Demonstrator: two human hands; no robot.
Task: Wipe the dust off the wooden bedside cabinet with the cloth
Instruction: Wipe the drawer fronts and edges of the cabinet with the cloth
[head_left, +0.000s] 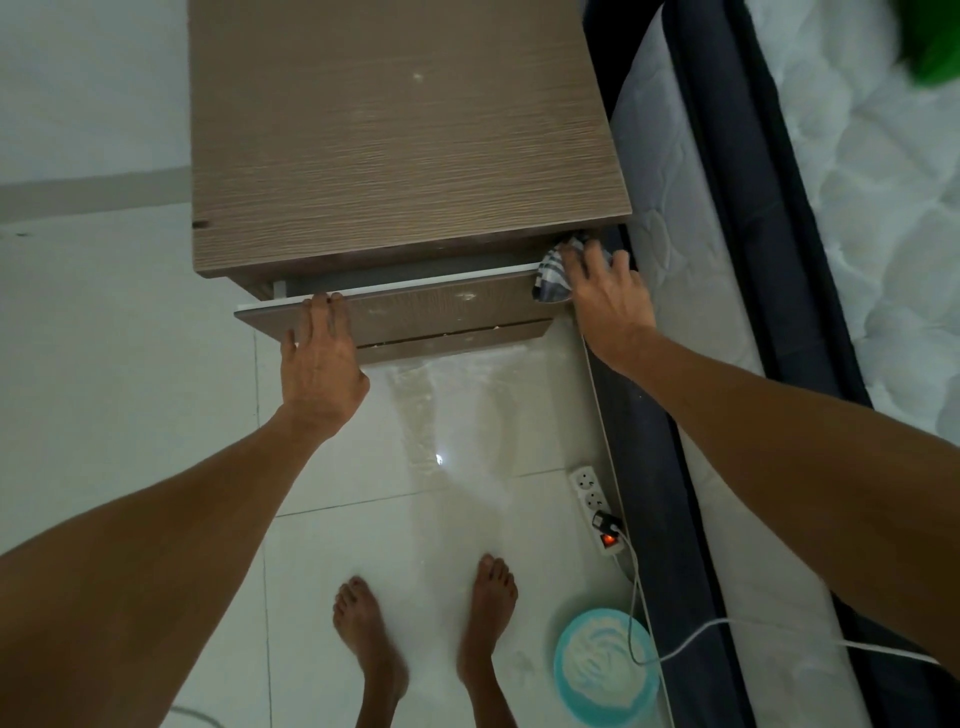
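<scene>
Here we press the checked cloth (551, 271) under our right hand (605, 299), fingers spread flat over it, against the right end of the top drawer front (447, 306), just beside the mattress (670, 218). Our left hand (319, 364) has its fingers close together and hooked over the drawer's upper edge, holding it slightly pulled out. The wooden bedside cabinet (400, 140) shows a mostly clean top with one pale fleck and faint streaks. White smudges remain on the drawer front and along the gap above the lower drawer (452, 343). We judge the top largely done and the fronts only begun; powder also lies on the floor tiles (457, 415) below.
</scene>
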